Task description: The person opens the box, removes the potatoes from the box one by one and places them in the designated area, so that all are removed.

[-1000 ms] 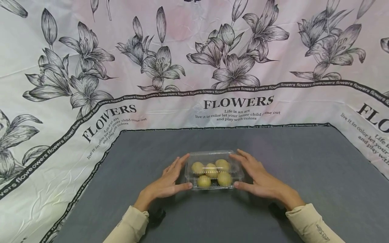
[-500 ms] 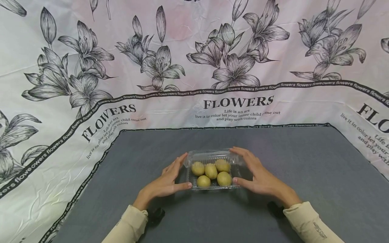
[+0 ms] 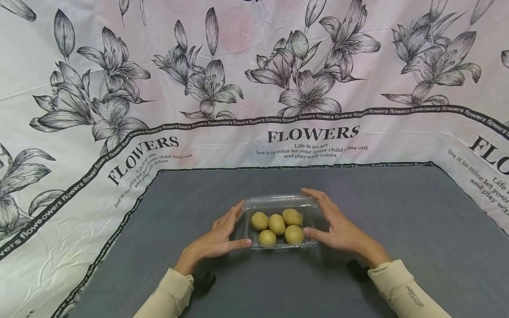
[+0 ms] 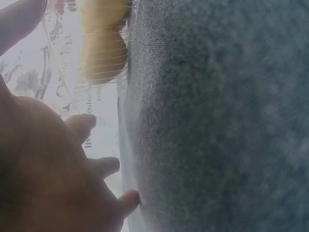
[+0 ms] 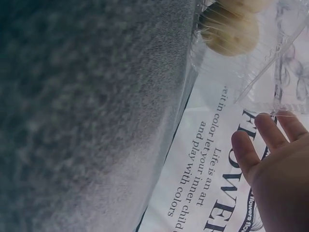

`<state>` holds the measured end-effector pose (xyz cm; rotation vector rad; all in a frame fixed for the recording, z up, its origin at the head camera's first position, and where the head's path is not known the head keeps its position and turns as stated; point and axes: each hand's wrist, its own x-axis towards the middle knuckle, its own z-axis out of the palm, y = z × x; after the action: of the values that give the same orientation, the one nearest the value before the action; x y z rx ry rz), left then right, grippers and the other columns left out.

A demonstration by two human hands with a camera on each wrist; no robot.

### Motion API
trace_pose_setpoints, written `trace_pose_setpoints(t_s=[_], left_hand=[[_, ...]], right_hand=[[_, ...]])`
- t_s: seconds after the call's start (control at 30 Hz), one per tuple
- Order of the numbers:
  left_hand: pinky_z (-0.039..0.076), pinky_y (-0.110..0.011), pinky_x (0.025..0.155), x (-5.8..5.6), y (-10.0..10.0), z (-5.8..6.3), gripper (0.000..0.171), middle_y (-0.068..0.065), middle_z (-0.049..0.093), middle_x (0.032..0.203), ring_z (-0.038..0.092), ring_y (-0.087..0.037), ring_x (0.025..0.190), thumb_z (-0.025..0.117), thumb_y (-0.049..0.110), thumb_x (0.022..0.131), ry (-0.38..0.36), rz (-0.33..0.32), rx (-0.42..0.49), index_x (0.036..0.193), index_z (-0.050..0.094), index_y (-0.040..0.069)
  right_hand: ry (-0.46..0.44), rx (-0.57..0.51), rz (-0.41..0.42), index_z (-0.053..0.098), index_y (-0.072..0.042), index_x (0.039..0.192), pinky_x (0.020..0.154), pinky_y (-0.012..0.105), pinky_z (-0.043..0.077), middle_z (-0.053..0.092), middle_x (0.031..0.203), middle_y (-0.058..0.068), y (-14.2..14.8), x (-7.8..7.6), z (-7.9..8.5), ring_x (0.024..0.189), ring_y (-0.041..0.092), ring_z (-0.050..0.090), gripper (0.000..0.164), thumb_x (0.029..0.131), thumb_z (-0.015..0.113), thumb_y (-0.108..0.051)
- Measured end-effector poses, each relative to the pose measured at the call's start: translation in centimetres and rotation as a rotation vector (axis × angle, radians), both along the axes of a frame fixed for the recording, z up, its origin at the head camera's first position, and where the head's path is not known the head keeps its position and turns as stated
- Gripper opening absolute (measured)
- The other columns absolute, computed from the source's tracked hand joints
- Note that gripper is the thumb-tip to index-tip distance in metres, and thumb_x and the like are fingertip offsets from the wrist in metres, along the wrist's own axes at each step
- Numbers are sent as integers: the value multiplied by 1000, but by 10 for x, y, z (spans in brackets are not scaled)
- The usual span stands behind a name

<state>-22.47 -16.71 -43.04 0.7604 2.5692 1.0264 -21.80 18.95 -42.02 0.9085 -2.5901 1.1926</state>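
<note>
A clear plastic clamshell box [image 3: 254, 244] sits on the grey table with several round, yellowish balls inside, perhaps fruit or potatoes; one ball [image 3: 267, 237] lies at the front left. Its clear lid [image 3: 274, 202] stands raised toward the back. My left hand [image 3: 216, 238] rests along the box's left side, fingers stretched toward the back corner, thumb at the front corner. On the opposite side is my right hand [image 3: 338, 227], fingers extended by the lid's right end and thumb over the box's right rim. In the right wrist view, straight fingertips [image 5: 263, 121] reach the lid's edge.
Grey cloth covers the table [image 3: 199, 190]. Behind and at both sides hangs a white curtain [image 3: 226, 145] printed with flowers and lettering. A dark wrist device [image 3: 204, 282] shows under the left wrist and another device [image 3: 358, 269] under the right.
The lid has swung up and back, uncovering the yellowish balls. My right hand's fingers have moved slightly back and its thumb slightly left. The left hand has barely moved.
</note>
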Motion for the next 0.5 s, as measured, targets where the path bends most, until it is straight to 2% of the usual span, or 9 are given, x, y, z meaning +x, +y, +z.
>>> trace_pose_setpoints(t_s=[0.17,0.3,0.5], left_hand=[[1,-65,124,-1,0,-1,100,1,11,173,0,-24,161,64,49,98,-8,-13,-13,165,-5,22],[0,-65,124,-1,0,-1,93,4,12,172,4,-21,161,63,44,100,-9,-26,-2,165,1,22],[-3,-67,122,-1,1,0,83,-1,17,172,-4,-30,161,60,37,103,-9,-45,20,166,9,18]], right_hand=[[-18,-7,-2,22,-28,161,108,67,31,32,161,6,-2,-1,2,141,36,36,90,90,77,-25],[-28,-31,4,22,-27,161,109,69,27,31,163,7,-3,-2,3,141,36,35,92,89,78,-20],[-27,-66,25,20,-23,161,114,70,24,30,165,13,-3,-5,4,148,42,30,94,87,77,-9]])
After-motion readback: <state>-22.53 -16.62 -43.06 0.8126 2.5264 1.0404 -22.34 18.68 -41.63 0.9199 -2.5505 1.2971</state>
